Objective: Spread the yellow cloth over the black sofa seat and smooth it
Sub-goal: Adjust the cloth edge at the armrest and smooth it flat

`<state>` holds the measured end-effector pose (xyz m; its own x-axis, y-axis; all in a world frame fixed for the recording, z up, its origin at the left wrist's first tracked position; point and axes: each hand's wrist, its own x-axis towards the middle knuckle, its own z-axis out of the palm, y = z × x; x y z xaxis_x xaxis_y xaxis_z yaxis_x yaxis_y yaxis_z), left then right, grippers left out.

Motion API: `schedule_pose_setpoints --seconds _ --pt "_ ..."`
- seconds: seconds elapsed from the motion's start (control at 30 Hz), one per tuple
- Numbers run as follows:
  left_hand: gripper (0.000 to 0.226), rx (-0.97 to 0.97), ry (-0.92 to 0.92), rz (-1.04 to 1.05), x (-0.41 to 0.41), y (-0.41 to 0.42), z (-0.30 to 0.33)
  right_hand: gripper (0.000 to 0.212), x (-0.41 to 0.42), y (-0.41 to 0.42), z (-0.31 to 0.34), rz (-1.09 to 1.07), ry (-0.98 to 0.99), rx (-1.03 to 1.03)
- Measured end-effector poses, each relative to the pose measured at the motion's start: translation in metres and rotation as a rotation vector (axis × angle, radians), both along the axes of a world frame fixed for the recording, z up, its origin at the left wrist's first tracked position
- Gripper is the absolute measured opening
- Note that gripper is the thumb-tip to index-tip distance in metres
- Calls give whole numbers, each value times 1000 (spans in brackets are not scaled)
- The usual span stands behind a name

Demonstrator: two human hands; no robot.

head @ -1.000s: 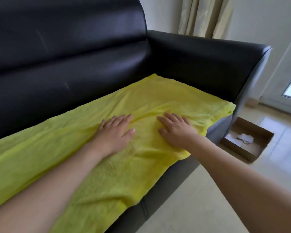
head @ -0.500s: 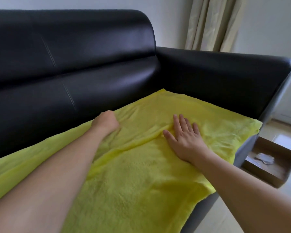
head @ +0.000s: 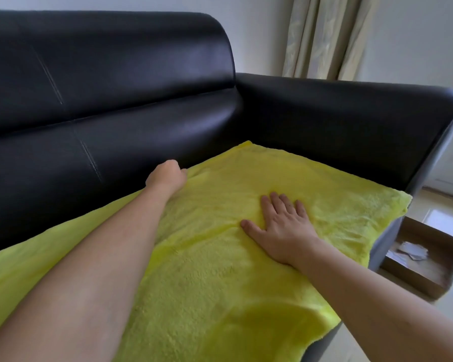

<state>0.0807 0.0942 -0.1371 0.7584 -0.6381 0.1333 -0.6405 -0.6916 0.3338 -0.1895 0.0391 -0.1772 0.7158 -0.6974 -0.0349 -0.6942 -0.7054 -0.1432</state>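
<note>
Both forearms are bare to the frame's edge, no sleeves; the left hand [head: 168, 175] and right hand [head: 285, 231] wear nothing.

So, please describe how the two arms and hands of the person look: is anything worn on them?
Both forearms are bare, with no sleeves in view. The left hand and the right hand wear no gloves. No watch or bracelet shows on either wrist, and no ring shows on the right hand's fingers. The left hand's fingers are hidden.
</note>
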Motion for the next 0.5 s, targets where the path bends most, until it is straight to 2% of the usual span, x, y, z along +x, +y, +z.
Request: schedule_pose_setpoints --seconds 0.1,0.2,0.27,0.33,0.4,0.5 --pt "21 41 49 -34 6 -16 -9 74 22 -20 45 36 160 -149" --pt "14 47 64 -26 12 -25 -11 66 56 -54 71 26 -13 -280" --pt "16 49 105 -10 18 -30 -7 69 68 -64 51 62 -85 -225" --pt "16 18 83 18 27 -35 -2 71 70 -67 17 139 -30 -100" --pt "13 3 -37 71 27 -37 1 72 67 -74 -4 156 -24 -32" --pt "13 112 -348 70 22 -37 -5 72 69 -78 -10 154 -24 -24"
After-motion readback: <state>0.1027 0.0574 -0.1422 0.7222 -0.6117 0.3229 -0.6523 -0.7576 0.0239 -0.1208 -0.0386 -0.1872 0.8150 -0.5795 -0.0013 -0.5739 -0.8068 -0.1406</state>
